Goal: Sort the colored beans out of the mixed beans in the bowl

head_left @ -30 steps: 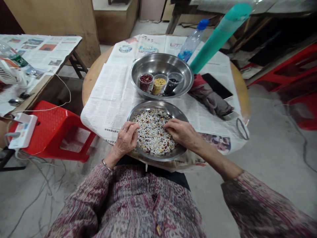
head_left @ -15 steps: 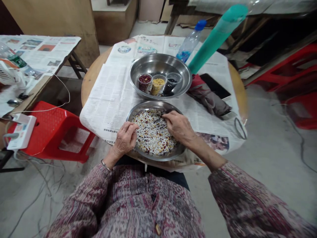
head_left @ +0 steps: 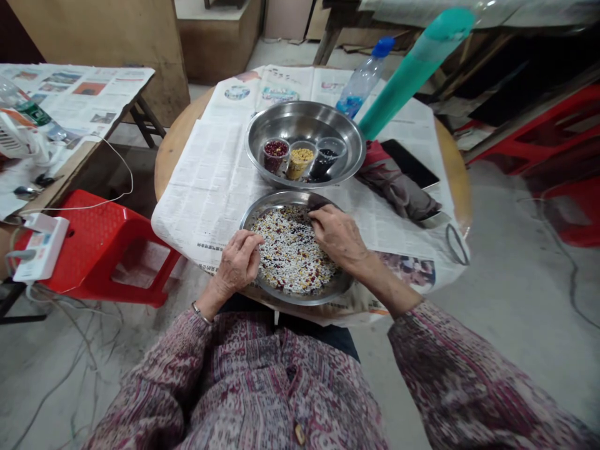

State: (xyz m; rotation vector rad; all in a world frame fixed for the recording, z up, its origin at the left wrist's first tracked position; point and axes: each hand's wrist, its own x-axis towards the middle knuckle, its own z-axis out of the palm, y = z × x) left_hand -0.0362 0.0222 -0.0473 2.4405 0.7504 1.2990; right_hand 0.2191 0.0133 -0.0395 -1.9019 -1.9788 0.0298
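A round metal tray [head_left: 262, 205] at the table's near side holds mixed grains and beans [head_left: 295, 253], white, dark, red and yellow. Over the tray's left rim rests my left hand [head_left: 239, 259], its fingers curled together; whatever they pinch is too small to name. My right hand [head_left: 341, 239] reaches over the right side, with thumb and fingertips pressed together at the dark beans near the far edge. Behind stands a deeper metal basin [head_left: 304, 115] with three clear cups inside: red beans [head_left: 275, 150], yellow kernels [head_left: 300, 161] and black beans [head_left: 327, 156].
Newspaper [head_left: 206, 162] covers the round table. A bottle with a blue cap [head_left: 360, 81], a green tube [head_left: 415, 78], a folded umbrella [head_left: 398, 187] and a dark phone [head_left: 410, 164] lie or stand to the right. A red stool [head_left: 100, 247] bears a power strip [head_left: 41, 247].
Both hands stay almost where they were over the tray. The right forearm has shifted slightly inward, and the whole view has moved a little.
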